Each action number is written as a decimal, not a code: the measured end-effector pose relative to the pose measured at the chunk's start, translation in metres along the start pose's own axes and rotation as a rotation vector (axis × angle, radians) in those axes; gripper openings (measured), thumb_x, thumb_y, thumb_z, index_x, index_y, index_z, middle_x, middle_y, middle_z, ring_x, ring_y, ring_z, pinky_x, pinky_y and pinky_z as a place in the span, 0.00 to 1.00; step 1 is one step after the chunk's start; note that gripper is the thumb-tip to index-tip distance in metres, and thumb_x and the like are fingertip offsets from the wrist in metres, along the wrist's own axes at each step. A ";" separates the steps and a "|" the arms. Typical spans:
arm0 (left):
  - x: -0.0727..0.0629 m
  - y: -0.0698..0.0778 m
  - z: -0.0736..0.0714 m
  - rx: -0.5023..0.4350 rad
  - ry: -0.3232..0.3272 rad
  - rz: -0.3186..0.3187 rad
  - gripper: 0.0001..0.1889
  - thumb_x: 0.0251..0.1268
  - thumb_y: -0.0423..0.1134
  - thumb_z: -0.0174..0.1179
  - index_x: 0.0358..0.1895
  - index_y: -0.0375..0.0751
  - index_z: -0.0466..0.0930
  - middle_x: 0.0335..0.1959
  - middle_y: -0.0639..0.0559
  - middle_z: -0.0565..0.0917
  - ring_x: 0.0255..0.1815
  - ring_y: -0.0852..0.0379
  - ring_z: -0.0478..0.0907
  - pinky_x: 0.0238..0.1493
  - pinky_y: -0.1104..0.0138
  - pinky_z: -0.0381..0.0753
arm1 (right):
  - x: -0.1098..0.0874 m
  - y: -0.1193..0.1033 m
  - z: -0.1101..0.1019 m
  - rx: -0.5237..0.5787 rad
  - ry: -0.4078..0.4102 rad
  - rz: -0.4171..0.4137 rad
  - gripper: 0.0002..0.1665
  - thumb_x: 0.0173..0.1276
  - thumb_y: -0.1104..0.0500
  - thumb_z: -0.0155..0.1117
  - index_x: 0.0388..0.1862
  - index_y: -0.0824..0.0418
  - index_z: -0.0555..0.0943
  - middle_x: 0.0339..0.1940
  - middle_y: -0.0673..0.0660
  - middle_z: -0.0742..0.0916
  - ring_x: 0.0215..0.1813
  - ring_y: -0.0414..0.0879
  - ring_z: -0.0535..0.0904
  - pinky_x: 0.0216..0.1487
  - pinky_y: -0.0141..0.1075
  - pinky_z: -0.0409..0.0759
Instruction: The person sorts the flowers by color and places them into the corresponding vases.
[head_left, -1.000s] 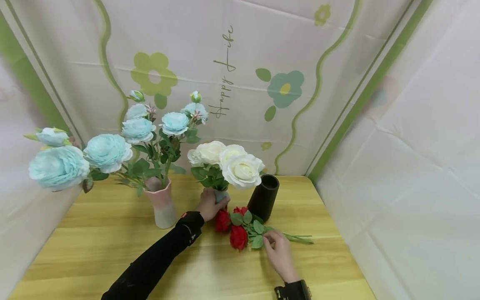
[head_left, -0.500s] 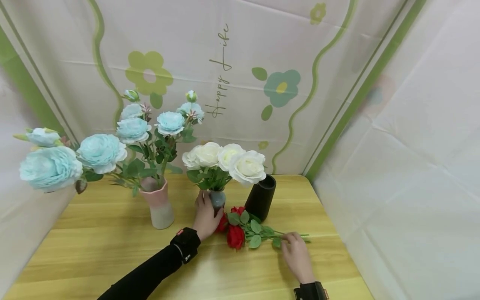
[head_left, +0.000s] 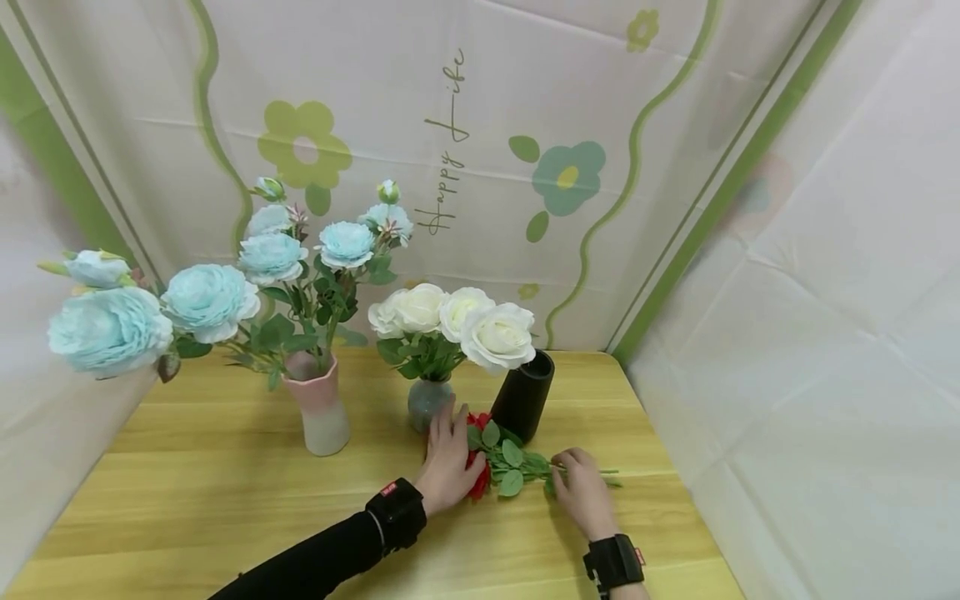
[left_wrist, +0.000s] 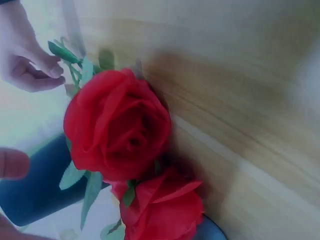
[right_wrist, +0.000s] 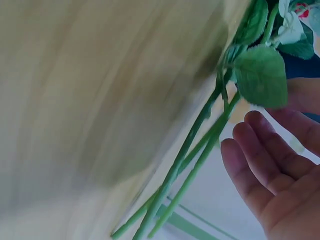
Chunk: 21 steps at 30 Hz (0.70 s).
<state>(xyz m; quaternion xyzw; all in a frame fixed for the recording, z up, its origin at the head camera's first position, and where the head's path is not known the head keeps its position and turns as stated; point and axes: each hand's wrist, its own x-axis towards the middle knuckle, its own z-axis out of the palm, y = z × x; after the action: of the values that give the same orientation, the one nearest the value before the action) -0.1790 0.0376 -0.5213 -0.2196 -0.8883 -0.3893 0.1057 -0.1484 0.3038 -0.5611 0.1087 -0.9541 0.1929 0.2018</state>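
Red roses (left_wrist: 117, 125) with green leaves lie on the wooden table, their stems (right_wrist: 192, 160) pointing right. My left hand (head_left: 450, 465) reaches over the blooms with its fingers spread, hiding part of them in the head view. At the leafy part of the stems is my right hand (head_left: 587, 496). Its fingers are loosely bent, with the fingertips right at a leaf (right_wrist: 261, 76) in the right wrist view. Just behind my left hand stands a round grey vase (head_left: 425, 403) holding white roses (head_left: 497, 335). Behind the red roses, a black vase (head_left: 523, 397) stands upright.
A pink and white vase (head_left: 322, 412) with tall light blue flowers (head_left: 212, 302) stands to the left, some blooms leaning far out over the side. White printed cloth (head_left: 465, 117) hangs behind the table (head_left: 225, 492), and more cloth hangs at both sides.
My left hand has let go of the grey vase and moved right, over the red blooms. My right hand has slid right along the red roses from the leaves toward the stem ends.
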 end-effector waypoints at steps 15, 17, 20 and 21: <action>0.043 0.005 0.007 -0.069 -0.242 -0.054 0.34 0.78 0.42 0.51 0.77 0.29 0.47 0.76 0.33 0.48 0.76 0.38 0.48 0.71 0.48 0.56 | 0.006 0.004 0.017 -0.056 -0.011 -0.127 0.13 0.52 0.73 0.75 0.37 0.63 0.86 0.35 0.56 0.81 0.38 0.52 0.79 0.39 0.44 0.80; 0.052 0.008 0.009 -0.068 -0.229 -0.027 0.36 0.77 0.42 0.52 0.77 0.30 0.45 0.77 0.33 0.48 0.76 0.38 0.49 0.71 0.48 0.57 | 0.006 0.005 0.018 -0.060 -0.016 -0.141 0.14 0.52 0.74 0.75 0.37 0.64 0.86 0.34 0.56 0.81 0.37 0.52 0.78 0.38 0.44 0.80; 0.066 0.014 0.012 -0.115 -0.183 0.039 0.41 0.75 0.42 0.56 0.79 0.37 0.38 0.78 0.37 0.47 0.76 0.42 0.50 0.70 0.52 0.60 | 0.007 0.005 0.018 -0.075 -0.032 -0.159 0.14 0.52 0.74 0.75 0.37 0.64 0.86 0.33 0.55 0.80 0.36 0.51 0.78 0.37 0.43 0.80; 0.071 0.014 0.014 -0.144 -0.161 0.069 0.44 0.74 0.42 0.58 0.79 0.40 0.35 0.78 0.39 0.47 0.76 0.44 0.49 0.70 0.52 0.61 | 0.007 0.005 0.018 -0.083 -0.040 -0.162 0.14 0.52 0.74 0.75 0.37 0.64 0.86 0.33 0.55 0.80 0.36 0.50 0.78 0.37 0.42 0.80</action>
<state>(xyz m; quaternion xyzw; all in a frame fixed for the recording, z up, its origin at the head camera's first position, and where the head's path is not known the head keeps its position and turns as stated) -0.2350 0.0786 -0.4960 -0.2875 -0.8556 -0.4293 0.0315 -0.1619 0.2996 -0.5749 0.1811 -0.9531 0.1341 0.2020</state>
